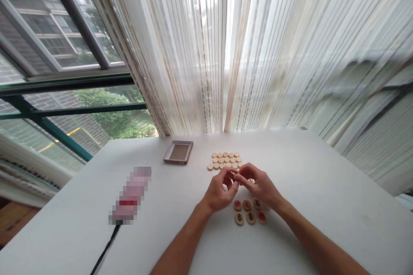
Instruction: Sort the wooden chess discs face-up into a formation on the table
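My left hand (221,191) and my right hand (260,185) meet over the white table (322,206), fingertips pinched together around a small round wooden piece (237,176). Just beyond them lies a cluster of several pale wooden discs (225,160), plain side up. Below my hands sit several discs with red and black characters facing up (249,211), in two short rows. Which hand carries the pinched piece I cannot tell; both touch it.
A shallow brown box lid or tray (178,152) lies at the back left of the table. A blurred pink object (130,195) with a black cable (105,249) lies left. Striped sheer curtains (241,51) hang behind; a window (58,73) is at left.
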{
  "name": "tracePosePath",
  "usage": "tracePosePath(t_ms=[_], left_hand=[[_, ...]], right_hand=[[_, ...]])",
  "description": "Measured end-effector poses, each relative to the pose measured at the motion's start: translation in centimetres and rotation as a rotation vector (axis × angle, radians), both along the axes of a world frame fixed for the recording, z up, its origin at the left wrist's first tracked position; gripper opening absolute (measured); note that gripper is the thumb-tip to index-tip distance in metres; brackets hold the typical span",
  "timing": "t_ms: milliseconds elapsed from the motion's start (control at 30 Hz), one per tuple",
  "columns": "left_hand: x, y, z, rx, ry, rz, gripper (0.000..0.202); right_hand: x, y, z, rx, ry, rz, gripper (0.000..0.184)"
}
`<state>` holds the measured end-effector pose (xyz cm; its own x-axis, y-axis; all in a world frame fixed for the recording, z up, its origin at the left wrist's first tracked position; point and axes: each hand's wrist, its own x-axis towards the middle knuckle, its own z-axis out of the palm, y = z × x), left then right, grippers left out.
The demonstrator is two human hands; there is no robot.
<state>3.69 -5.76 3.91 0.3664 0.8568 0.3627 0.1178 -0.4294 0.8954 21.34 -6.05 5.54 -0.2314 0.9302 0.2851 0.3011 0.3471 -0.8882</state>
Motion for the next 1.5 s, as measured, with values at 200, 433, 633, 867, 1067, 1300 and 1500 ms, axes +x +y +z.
tracePosePath(t_ms=[200, 433, 633, 867, 1067, 1300, 1500], left_hand=[[-0.1, 0.0, 0.2, 0.018, 0.063, 0.012, 0.025], [-0.2, 0.3, -0.1, -0.040, -0.029, 0.035, 0.020], [-0.1, 0.7, -0.4, -0.078, -0.085, 0.028, 0.018], [-0.3, 0.9, -0.7, -0.148, -0.114, 0.046, 0.023], [-0.4, 1.1, -1.3, -0.140, -0.107, 0.009, 0.022], [-0.3, 0.8, -0.8, -0.064, -0.033, 0.042, 0.022], [-0.2, 0.2, -0.2, 0.016, 0.023, 0.037, 0.024]], right_hand=[[0.0, -0.2, 0.0, 0.010, -0.019, -0.026, 0.022], [-0.1, -0.2, 0.1, 0.044, 0.047, 0.052, 0.016], [-0.1, 0.0, -0.3, 0.045, 0.040, 0.082, 0.017], [-0.5, -0.4, -0.4, 0.139, -0.087, 0.096, 0.012], [-0.1, -0.1, 0.1, 0.181, -0.129, 0.051, 0.011], [0.2, -0.1, 0.7, 0.140, -0.056, 0.046, 0.012], [0.3, -0.2, 0.5, 0.071, -0.079, 0.038, 0.013]])
